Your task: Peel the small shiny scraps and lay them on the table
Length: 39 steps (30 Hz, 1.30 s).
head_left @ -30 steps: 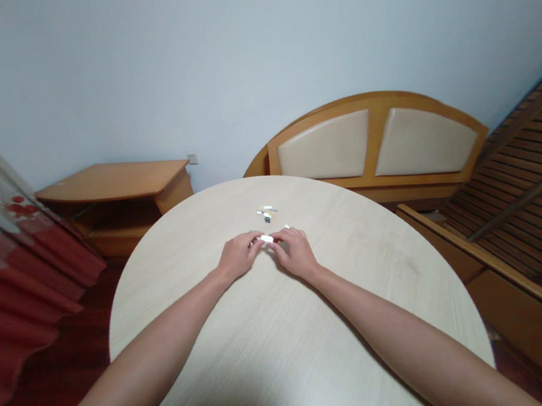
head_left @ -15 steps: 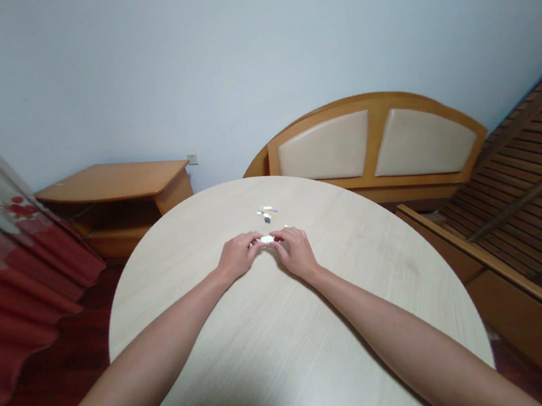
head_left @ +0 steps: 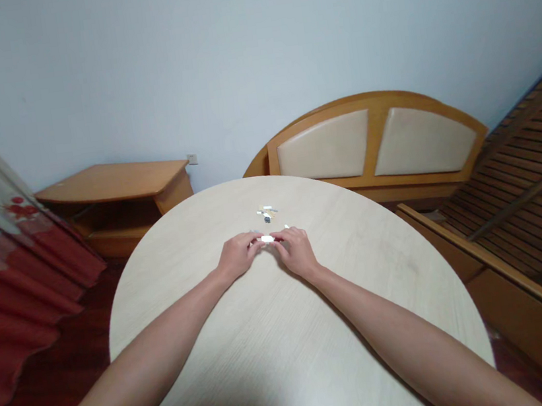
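A small white block-like piece (head_left: 267, 239) is pinched between my two hands, low over the pale round table (head_left: 278, 335). My left hand (head_left: 236, 255) grips its left end with thumb and fingers. On the right end, my right hand (head_left: 296, 253) has a similar pinch. The piece is too small and bright for me to tell its kind. Just beyond my fingers lies a little group of small white, yellowish and grey parts (head_left: 268, 209), with a dark part (head_left: 267, 219) at its near side. Another white bit (head_left: 287, 227) shows behind my right fingers.
Behind the table stand a wooden cabinet (head_left: 118, 180) at the left and a padded headboard (head_left: 324, 148) at the right. A slatted bed frame (head_left: 539, 188) is on the far right. Red and white curtains (head_left: 16, 283) hang at the left.
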{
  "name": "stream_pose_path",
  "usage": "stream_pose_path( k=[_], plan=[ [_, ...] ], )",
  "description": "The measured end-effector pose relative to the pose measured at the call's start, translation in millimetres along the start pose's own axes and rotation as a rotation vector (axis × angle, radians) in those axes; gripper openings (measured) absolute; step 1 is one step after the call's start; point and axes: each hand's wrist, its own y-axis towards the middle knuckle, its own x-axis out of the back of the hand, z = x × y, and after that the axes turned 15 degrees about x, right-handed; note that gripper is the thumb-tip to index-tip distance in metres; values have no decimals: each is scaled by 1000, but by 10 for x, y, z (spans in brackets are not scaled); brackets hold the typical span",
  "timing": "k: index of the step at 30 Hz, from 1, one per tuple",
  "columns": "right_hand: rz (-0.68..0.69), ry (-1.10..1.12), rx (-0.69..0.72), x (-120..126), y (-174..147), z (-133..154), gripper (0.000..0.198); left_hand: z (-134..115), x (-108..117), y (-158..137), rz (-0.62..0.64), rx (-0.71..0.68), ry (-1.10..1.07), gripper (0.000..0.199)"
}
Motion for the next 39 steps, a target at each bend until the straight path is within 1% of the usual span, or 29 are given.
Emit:
stream_pose_path(
  k=[8,19,28,35,39],
  plan=[
    [-20,4,7,2,-3,-1,16,-4,5,-3,-3,3,5,23],
    [-8,-6,7,12,3,12,15,-7,6,-3,1,13,10,22],
    [51,-69,40,44,20,45,17,0,-7,7,11,-15,-10,25],
    [-12,3,27,14,14,55,19,-33,13,0,23,-40,-14,22],
    [-10,29,21,2,9,48,21,-62,30,-14,26,-51,-5,22]
  ],
)
